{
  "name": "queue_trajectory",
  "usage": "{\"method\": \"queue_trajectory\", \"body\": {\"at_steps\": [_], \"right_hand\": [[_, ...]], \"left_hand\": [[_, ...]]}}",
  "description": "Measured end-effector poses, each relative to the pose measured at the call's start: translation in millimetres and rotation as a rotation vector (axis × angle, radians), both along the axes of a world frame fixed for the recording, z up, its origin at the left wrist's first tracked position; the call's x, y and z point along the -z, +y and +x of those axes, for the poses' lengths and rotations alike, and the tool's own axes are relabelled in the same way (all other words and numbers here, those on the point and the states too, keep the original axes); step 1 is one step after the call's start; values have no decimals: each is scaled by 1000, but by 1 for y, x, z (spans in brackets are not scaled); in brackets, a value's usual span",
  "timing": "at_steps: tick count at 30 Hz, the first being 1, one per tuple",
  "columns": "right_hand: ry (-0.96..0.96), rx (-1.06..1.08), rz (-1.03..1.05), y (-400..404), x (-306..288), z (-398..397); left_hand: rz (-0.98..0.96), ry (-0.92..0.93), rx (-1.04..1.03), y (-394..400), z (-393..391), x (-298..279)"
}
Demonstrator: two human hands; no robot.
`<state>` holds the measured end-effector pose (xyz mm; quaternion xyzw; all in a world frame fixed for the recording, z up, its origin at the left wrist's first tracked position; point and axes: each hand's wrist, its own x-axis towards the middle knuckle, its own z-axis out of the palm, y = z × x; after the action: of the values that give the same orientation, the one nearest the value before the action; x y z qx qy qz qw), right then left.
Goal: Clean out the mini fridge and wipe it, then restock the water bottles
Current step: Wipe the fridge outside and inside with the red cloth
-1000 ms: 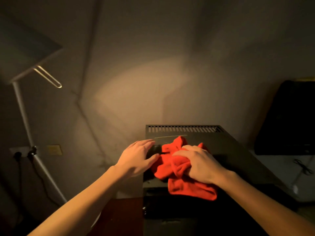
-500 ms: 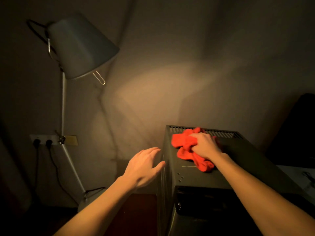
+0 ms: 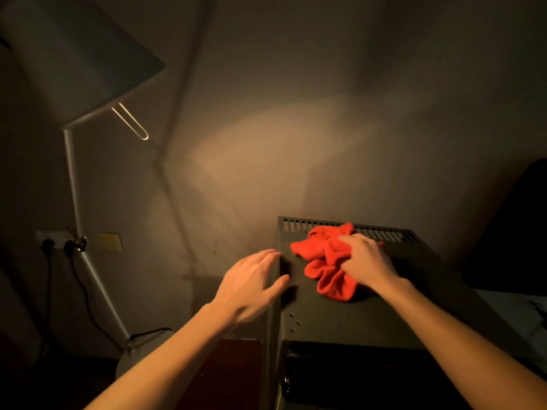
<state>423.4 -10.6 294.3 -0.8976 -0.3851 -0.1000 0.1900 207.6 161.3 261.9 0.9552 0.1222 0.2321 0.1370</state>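
Right hand (image 3: 365, 261) bunches red cloth (image 3: 325, 261) on fridge top (image 3: 340, 318), left hand (image 3: 251, 282) splayed empty at edge; press flat, overlap strokes toward vents (image 3: 384, 232).

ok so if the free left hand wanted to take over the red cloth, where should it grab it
Probably the loose bunched folds at the red cloth's left end, reached from the left edge of the fridge top. That part lies uncovered, while the right hand covers the right side. The open left hand is already beside it.

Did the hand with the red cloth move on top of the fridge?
Yes. The right hand and red cloth slid from the fridge's front-left edge back toward the vent slots.
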Motion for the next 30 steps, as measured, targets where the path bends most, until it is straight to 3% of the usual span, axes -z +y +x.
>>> {"method": "queue_trajectory", "body": {"at_steps": [3, 5, 11, 16, 20, 30], "right_hand": [[-35, 195, -50, 11, -6, 39], [-49, 182, -75, 30, -8, 45], [-74, -87, -83, 70, -5, 17], [-14, -400, -33, 53, -6, -24], [25, -513, -29, 17, -15, -59], [52, -310, 61, -29, -23, -162]], "left_hand": [[-21, 48, -76, 10, 1, 9], [-32, 72, -123, 18, -1, 12], [-71, 75, -219, 33, -6, 8], [-91, 51, -181, 28, 2, 1], [-103, 26, -126, 24, 0, 2], [-123, -9, -35, 43, -67, 32]]}}
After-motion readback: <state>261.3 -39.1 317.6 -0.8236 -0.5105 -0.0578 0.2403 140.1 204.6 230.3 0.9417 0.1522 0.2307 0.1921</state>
